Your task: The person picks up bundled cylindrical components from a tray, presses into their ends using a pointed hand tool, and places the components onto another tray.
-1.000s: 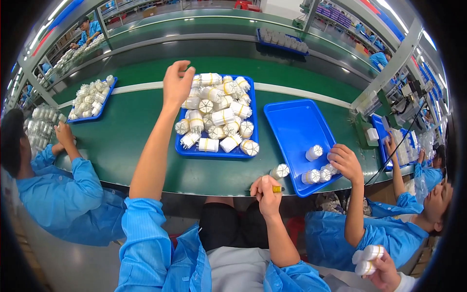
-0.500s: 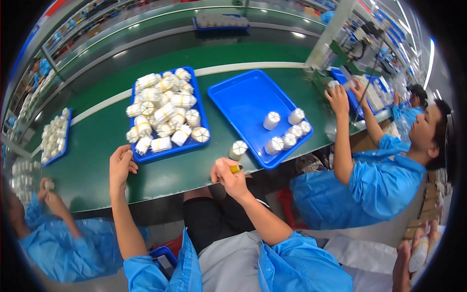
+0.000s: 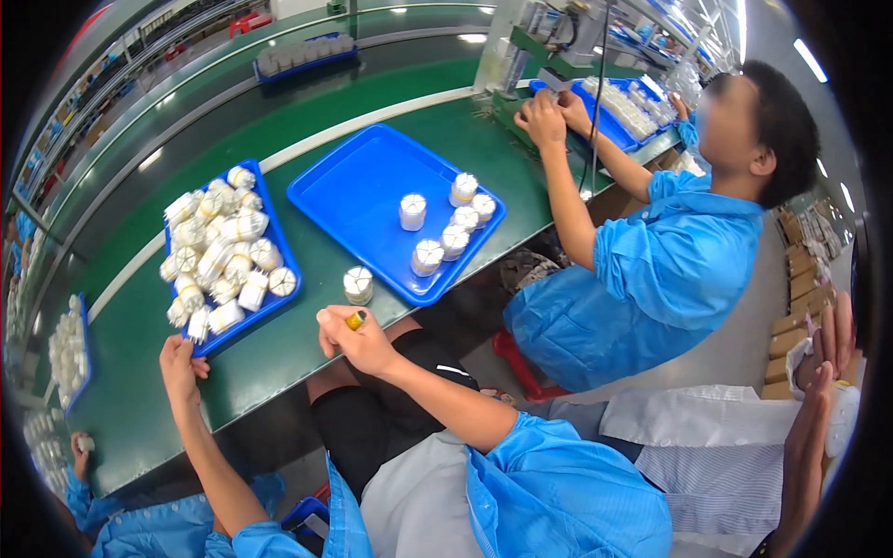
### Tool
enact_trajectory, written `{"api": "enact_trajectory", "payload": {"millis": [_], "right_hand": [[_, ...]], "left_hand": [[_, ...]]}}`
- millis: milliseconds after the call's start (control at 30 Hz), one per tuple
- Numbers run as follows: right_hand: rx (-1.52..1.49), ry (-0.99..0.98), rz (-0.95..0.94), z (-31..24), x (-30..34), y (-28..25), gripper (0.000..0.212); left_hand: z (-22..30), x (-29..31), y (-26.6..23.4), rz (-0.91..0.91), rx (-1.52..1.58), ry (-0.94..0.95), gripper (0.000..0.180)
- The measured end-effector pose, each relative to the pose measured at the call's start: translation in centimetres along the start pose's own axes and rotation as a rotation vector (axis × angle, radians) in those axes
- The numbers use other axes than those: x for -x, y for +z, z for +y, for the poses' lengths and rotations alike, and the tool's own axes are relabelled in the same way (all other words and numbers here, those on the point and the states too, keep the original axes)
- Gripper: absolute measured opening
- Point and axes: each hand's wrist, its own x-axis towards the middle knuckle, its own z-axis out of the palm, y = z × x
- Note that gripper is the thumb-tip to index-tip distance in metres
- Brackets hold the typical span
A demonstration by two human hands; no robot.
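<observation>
My left hand [image 3: 182, 370] is at the near corner of a blue tray [image 3: 244, 323] heaped with white cylindrical pieces [image 3: 221, 256] with yellowish bands. Its fingers are loosely bent and apart, close to or touching the rim, with nothing visible in them. My right hand [image 3: 361, 342] is closed around a yellow marker-like tool [image 3: 355, 320] with a dark end. Just beyond that hand, a single white cylinder [image 3: 358, 285] with a slotted top stands upright on the green table. Right of it, a second blue tray [image 3: 344, 191] holds several upright cylinders [image 3: 429, 257] toward its right side.
At the right, a co-worker in blue [image 3: 642, 270] handles something above another blue tray [image 3: 605, 121]. More filled trays lie at the far left [image 3: 69, 353] and back [image 3: 305, 58]. Another person's hands [image 3: 819, 409] show at the right edge. The green table's front edge [image 3: 279, 388] runs past my knees.
The view has turned right, so the trays and table appear farther left. My right hand still grips the yellow tool, and my left hand remains by the full tray's corner.
</observation>
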Motion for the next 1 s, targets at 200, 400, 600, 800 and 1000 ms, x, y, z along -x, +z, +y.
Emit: {"api": "enact_trajectory", "payload": {"millis": [200, 400, 600, 800, 1000], "right_hand": [[-0.019, 0.024, 0.002, -1.3, -1.1, -3.7, 0.045], [-0.037, 0.029, 0.002, -2.3, -2.6, -10.2, 0.045], [-0.008, 0.058, 0.036, -4.4, -3.7, -16.4, 0.044], [-0.026, 0.062, 0.05, -4.1, -4.7, -22.7, 0.043], [-0.077, 0.034, 0.035, -3.0, -6.0, -27.6, 0.045]], "left_hand": [[-0.1, -0.5, 0.2, 0.055, -0.049, -0.021, 0.013], [0.2, -0.1, 0.1, 0.135, -0.082, -0.043, 0.013], [0.0, 1.2, -0.9, 0.282, -0.129, -0.053, 0.012], [2.1, 2.5, 1.9, 0.447, -0.185, -0.106, 0.012], [3.3, 3.8, 3.7, 0.596, -0.29, -0.171, 0.012]]}}
